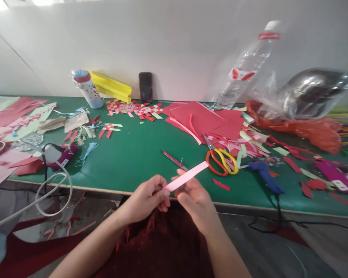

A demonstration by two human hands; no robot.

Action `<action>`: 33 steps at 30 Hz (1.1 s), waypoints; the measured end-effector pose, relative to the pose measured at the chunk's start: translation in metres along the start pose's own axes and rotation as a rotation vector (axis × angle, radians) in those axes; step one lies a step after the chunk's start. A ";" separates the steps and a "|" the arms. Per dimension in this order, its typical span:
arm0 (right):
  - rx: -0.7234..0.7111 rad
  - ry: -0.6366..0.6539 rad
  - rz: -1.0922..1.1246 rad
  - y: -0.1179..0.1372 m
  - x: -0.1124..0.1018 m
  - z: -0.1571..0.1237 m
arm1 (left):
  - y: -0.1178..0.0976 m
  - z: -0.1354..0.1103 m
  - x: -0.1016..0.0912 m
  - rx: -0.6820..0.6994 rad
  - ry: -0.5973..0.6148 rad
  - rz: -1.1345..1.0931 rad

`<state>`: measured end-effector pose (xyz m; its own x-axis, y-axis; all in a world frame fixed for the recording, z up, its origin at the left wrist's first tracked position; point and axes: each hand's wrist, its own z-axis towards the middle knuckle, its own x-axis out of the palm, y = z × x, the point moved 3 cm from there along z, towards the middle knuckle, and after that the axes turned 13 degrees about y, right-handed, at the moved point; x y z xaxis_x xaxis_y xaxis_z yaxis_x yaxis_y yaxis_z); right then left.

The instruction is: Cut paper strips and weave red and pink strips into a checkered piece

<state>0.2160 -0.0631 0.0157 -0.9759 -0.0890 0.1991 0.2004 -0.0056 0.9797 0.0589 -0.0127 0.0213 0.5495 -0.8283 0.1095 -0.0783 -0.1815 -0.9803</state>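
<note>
Green desk (130,154) lying underneath. Left hand (154,196) pinching pink strip (187,177) in fingers; right hand (197,197) spreading loose fingers behind it. Scissors (217,150) lying near strip's tip. Strip hovering above desk's front edge: maybe bending if bumping scissors, dropping if pinch is slipping.

1. Bare green tabletop (130,154) opens ahead of the left hand (152,194), back to the woven paper pieces (118,107)
2. A slim pointed tool (173,158) lies just ahead of the right hand (196,197)
3. At the far end of the pink paper strip (187,176), red-and-yellow-handled scissors (227,165) block the way right
4. Between scissors and blue glue gun (265,177) runs a narrow gap, paper scraps (243,150) crowding its back
</note>
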 end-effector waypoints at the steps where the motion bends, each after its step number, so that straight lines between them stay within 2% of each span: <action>1: 0.033 0.006 0.060 -0.001 0.008 0.003 | 0.004 0.000 0.007 0.021 -0.020 -0.050; 4: 0.024 -0.087 0.145 -0.004 0.015 0.009 | 0.011 -0.003 0.020 0.011 -0.051 -0.147; 10: -0.071 -0.242 0.173 -0.005 -0.005 0.009 | 0.012 -0.015 0.027 -0.031 -0.007 -0.040; 14: -0.093 -0.204 0.103 0.003 -0.003 0.008 | 0.015 -0.017 0.029 -0.048 -0.009 -0.038; 17: -0.046 -0.148 0.022 0.008 0.008 0.007 | 0.016 -0.015 0.032 -0.057 0.005 -0.063; 20: 0.002 -0.080 -0.012 0.011 0.017 0.006 | 0.014 -0.014 0.032 -0.053 -0.044 -0.098; 25: -0.029 -0.177 -0.074 0.023 0.013 0.008 | 0.012 -0.017 0.032 -0.102 0.004 -0.170; 28: -0.033 -0.179 -0.100 0.028 0.011 0.010 | 0.012 -0.020 0.033 -0.096 0.030 -0.244; 33: -0.056 -0.189 -0.205 0.033 0.014 0.007 | 0.011 -0.026 0.034 -0.051 0.031 -0.153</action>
<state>0.2081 -0.0580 0.0508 -0.9942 0.1071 0.0028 -0.0037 -0.0602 0.9982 0.0551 -0.0572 0.0184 0.5327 -0.8046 0.2622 -0.0382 -0.3324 -0.9424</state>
